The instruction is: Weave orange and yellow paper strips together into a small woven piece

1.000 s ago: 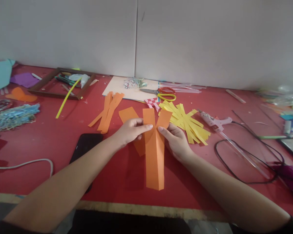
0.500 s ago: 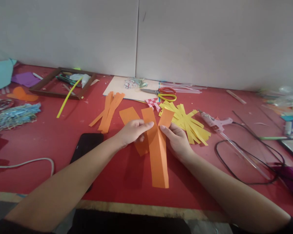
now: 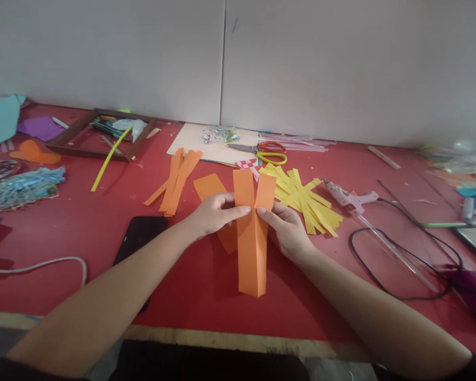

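Observation:
Between my two hands is an orange paper strip (image 3: 250, 254), creased lengthwise and split from its top end down to my thumbs. My left hand (image 3: 218, 214) pinches its left half, thumb in front and fingers behind. On the right half, my right hand (image 3: 283, 225) has a similar pinch. Another orange paper piece (image 3: 210, 186) lies on the table behind my left hand, partly hidden by it. Farther back left is a small pile of thin orange strips (image 3: 178, 182). Yellow paper strips (image 3: 305, 198) are heaped beyond my right hand.
Scissors (image 3: 267, 152) with red and yellow handles lie at the back by a cream sheet (image 3: 186, 140). A pink glue gun (image 3: 351, 199) with a looping black cord is at right. A black phone (image 3: 143, 238) lies by my left forearm. A brown frame (image 3: 73, 133) holds small tools.
Both hands have drawn slightly closer together. The strip's lower end has swung a little left and up, and its two top halves stand more upright. The things on the table stay put.

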`<move>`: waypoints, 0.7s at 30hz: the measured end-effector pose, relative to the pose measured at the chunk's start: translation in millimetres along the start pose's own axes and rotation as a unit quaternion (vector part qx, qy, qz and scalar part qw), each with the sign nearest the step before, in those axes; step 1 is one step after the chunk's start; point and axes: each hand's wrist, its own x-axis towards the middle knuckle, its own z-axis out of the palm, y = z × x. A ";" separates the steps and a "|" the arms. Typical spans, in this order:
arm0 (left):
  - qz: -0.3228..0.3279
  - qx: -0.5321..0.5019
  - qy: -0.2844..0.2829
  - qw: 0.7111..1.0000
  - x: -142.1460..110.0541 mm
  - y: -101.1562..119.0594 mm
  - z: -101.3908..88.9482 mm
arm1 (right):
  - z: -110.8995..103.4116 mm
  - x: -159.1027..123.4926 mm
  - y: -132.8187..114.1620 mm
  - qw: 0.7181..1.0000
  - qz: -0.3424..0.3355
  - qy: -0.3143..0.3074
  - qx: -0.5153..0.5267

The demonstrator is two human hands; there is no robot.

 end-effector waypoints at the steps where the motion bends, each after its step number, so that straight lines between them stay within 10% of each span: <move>1: -0.002 0.000 0.001 1.000 0.1 0.0 -0.3 | 0.2 -0.1 0.1 1.000 -0.005 0.000 -0.001; 21: -0.091 0.005 -0.023 0.996 -2.8 3.7 4.2 | 6.1 0.4 -3.2 0.999 -0.001 -0.001 0.053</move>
